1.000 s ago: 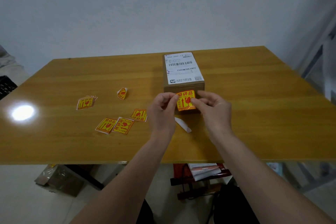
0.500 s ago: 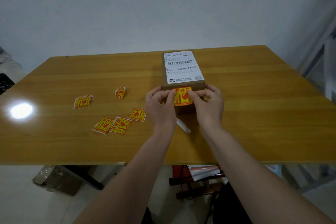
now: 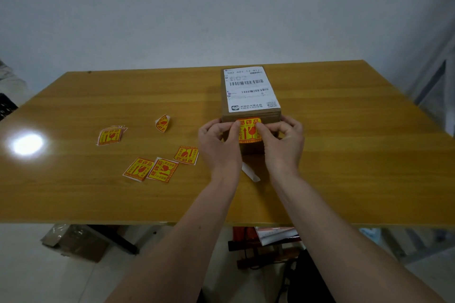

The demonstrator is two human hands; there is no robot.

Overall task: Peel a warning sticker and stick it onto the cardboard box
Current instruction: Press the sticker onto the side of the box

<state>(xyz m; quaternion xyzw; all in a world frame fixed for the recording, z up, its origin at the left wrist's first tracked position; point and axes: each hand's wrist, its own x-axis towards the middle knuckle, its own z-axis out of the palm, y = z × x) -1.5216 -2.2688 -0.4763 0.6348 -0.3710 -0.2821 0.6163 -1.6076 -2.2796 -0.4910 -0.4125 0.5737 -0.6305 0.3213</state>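
Observation:
A brown cardboard box [image 3: 224, 96] with a white shipping label on top stands on the wooden table [image 3: 344, 145]. A yellow and red warning sticker [image 3: 248, 130] lies against the box's near face, just below its top edge. My left hand [image 3: 218, 142] pinches the sticker's left side and my right hand [image 3: 283, 141] pinches its right side, thumbs pressed on it. Both hands cover the lower corners of the box face.
Several more warning stickers lie left of the box: a small stack [image 3: 109, 135], a curled one [image 3: 162, 123], and three flat ones [image 3: 162, 167]. A white backing strip [image 3: 250, 172] lies between my wrists. Boxes and papers sit on the floor under the table.
Both hands carried the sticker forward from above the table to the box's near face. It now sits flat against the cardboard with my fingers at its sides.

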